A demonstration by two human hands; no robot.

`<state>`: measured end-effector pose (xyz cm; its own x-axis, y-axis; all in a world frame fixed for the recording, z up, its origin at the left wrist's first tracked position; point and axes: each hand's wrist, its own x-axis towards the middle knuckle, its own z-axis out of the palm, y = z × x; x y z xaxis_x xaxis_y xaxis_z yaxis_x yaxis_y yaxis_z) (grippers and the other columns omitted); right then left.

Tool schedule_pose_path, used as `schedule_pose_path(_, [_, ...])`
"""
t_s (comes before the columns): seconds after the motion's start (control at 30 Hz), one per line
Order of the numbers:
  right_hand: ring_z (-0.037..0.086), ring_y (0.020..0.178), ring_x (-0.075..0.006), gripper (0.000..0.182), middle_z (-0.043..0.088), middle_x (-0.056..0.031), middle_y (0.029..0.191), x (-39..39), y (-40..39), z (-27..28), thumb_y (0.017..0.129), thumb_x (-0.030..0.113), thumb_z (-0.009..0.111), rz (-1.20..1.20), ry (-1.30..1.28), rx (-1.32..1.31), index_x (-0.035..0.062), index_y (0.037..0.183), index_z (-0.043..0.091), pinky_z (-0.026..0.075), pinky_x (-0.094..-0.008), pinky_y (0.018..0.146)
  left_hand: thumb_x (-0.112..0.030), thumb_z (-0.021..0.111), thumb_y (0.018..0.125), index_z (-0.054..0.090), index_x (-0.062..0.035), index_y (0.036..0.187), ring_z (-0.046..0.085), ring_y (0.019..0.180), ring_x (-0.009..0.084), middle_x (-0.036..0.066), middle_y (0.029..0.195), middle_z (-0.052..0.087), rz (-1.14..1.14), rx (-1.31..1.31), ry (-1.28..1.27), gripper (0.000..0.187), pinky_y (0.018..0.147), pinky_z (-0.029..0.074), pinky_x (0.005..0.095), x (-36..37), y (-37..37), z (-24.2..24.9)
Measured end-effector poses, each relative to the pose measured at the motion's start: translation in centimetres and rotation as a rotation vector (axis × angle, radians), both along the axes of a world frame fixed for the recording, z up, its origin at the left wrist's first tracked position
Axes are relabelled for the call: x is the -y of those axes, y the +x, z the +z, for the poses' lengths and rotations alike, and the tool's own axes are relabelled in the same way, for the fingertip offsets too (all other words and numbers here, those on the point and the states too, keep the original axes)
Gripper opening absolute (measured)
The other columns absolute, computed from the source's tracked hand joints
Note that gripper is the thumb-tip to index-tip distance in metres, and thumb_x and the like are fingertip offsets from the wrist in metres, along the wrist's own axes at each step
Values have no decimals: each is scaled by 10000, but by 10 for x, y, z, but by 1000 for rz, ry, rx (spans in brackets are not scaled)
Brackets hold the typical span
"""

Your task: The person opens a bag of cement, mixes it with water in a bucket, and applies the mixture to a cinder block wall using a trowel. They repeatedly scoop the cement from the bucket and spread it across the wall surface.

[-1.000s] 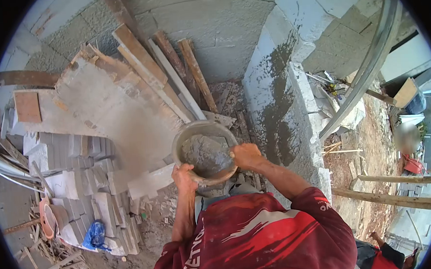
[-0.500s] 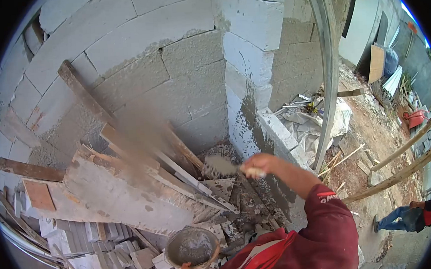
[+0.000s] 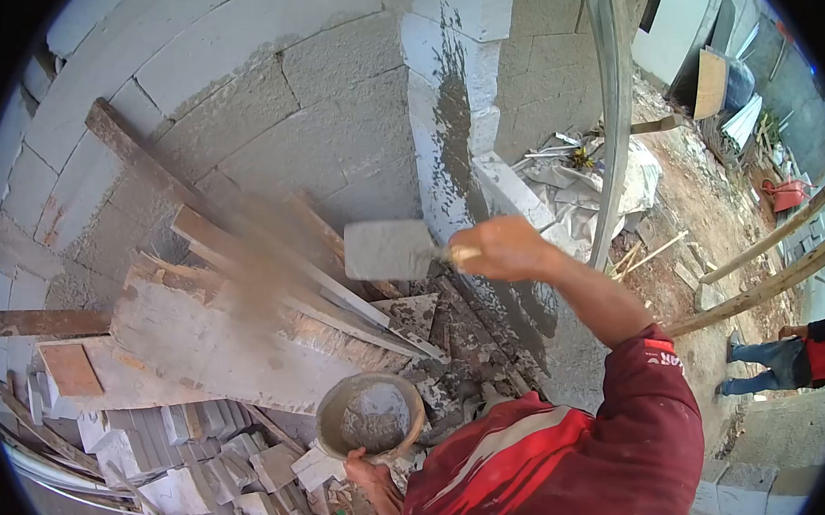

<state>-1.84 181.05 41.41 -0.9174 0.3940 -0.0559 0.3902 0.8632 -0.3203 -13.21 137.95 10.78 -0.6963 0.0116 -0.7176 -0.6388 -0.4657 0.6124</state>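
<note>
My right hand (image 3: 505, 249) is closed around the handle of a trowel (image 3: 388, 250), held out in front of the block wall. The trowel's broad rectangular blade faces me, grey and smeared. Lower down, my left hand (image 3: 364, 473) grips the near rim of a round bucket (image 3: 419, 434). Grey wet mortar (image 3: 373, 422) lies inside it. Beyond the trowel, a dark streak of wet mortar (image 3: 454, 127) runs down the narrow white face of the wall corner (image 3: 426, 96). The blade looks apart from that face.
Wooden planks and boards (image 3: 218, 317) lean at the left, above a stack of tile pieces (image 3: 179, 461). A curved upright pole (image 3: 615, 122) stands right of the corner, near a pale sheet (image 3: 607, 189). Wooden poles (image 3: 764, 293) cross at right; another person (image 3: 787, 362) stands beyond.
My right hand has risen with the trowel, whose blade now shows flat instead of blurred. The mortar streak reaches higher on the corner. My view has shifted slightly; my left hand stays on the bucket.
</note>
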Motion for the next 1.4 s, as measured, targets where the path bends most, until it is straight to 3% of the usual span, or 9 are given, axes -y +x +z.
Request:
schedule_pose_path(0.37, [661, 746, -329, 235, 652, -208, 818, 130, -9, -193, 739, 115, 568, 287, 85, 146, -8, 926, 640, 526, -441, 645, 71, 576, 596, 509, -19, 811, 518, 674, 192, 62, 761, 531, -195, -194, -17, 243, 630, 431, 313, -102, -4, 92])
schedule_pose_path(0.57, [627, 842, -382, 249, 655, -179, 839, 105, 8, -177, 741, 257, 601, 103, -360, 350, 139, 951, 663, 495, -466, 732, 63, 512, 593, 548, 34, 946, 573, 759, 247, 108, 841, 577, -202, -170, 62, 355, 707, 485, 351, -96, 0, 96])
schedule_pose_path(0.63, [655, 759, -321, 247, 662, -148, 793, 96, 14, -174, 777, 239, 629, 186, -471, 331, 104, 981, 666, 514, -411, 632, 32, 529, 570, 548, 28, 914, 572, 758, 274, 116, 837, 572, -152, -170, 79, 345, 699, 491, 382, -84, 5, 82])
schedule_pose_path(0.8, [545, 477, -157, 252, 626, -94, 713, 56, 2, -190, 816, 164, 669, -274, -1588, 402, 31, 1024, 624, 427, -288, 397, 10, 525, 516, 479, -8, 752, 536, 694, 284, 113, 763, 524, 64, -115, -58, 241, 662, 464, 412, -66, 18, 56])
schedule_pose_path(0.87, [547, 464, -171, 322, 624, -128, 710, 7, -19, -180, 826, 157, 672, -399, -1649, 291, 19, 1101, 577, 429, -309, 381, 9, 518, 519, 491, 11, 791, 558, 735, 314, 134, 808, 543, 158, -86, -175, 274, 686, 473, 453, -54, 20, 39])
schedule_pose_path(1.03, [542, 474, -164, 307, 576, -132, 679, -176, -59, 39, 860, 128, 600, -511, -1099, -500, -82, 1078, 549, 442, -273, 343, -18, 533, 554, 461, -17, 698, 489, 751, 300, 155, 890, 496, 261, -60, -352, 161, 761, 428, 466, -43, 31, 58])
schedule_pose_path(1.17, [500, 447, -112, 354, 544, -55, 670, -176, -21, 195, 863, 208, 625, -351, -626, -609, -36, 1113, 567, 420, -221, 368, -32, 561, 506, 515, 39, 785, 546, 784, 322, 163, 869, 548, 325, 0, -344, 292, 721, 465, 504, -23, 30, 19])
schedule_pose_path(1.33, [543, 501, -129, 358, 594, -71, 716, -104, 5, 157, 822, 247, 660, -252, -207, -509, -2, 1076, 620, 442, -254, 442, -36, 566, 522, 520, -22, 700, 525, 814, 288, 137, 839, 545, 18, -166, -478, 184, 701, 455, 463, -25, 23, 8])
schedule_pose_path(1.4, [603, 582, -201, 372, 638, -120, 773, -71, 8, 92, 813, 289, 661, -121, -12, -327, 36, 1083, 630, 484, -338, 528, -24, 556, 534, 524, -29, 713, 530, 799, 284, 125, 814, 532, 167, -138, -205, 181, 692, 465, 462, -31, 14, -29])
